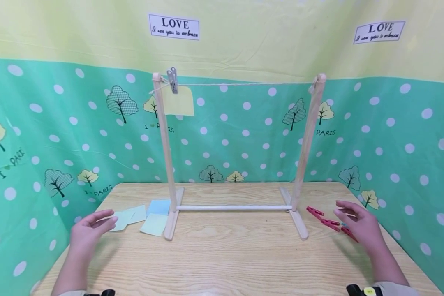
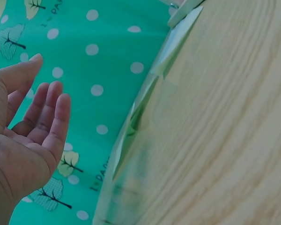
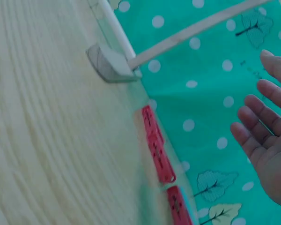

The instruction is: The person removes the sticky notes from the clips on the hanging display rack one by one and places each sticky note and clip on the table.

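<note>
My left hand (image 1: 92, 230) hovers at the table's left side, fingers loosely bent and holding nothing. Beside its fingertips lie sticky notes: pale green ones (image 1: 135, 214), a blue one (image 1: 159, 207) and a pale yellow-green one (image 1: 155, 224). My right hand (image 1: 360, 226) hangs over the right side, also holding nothing, its fingers relaxed in the right wrist view. Near it lie several red clothespins (image 1: 330, 224); a bit of blue shows among them, partly hidden by the hand. A grey clothespin (image 1: 172, 80) pins a yellow sticky note (image 1: 179, 101) to the string (image 1: 240, 84).
A wooden stand stands mid-table, with a left post (image 1: 166, 152), a right post (image 1: 308, 144), flat feet (image 1: 299, 225) and a white crossbar (image 1: 233, 207). Green and yellow patterned cloth (image 1: 240, 156) surrounds the wood-grain table (image 1: 229, 263) at the back and sides.
</note>
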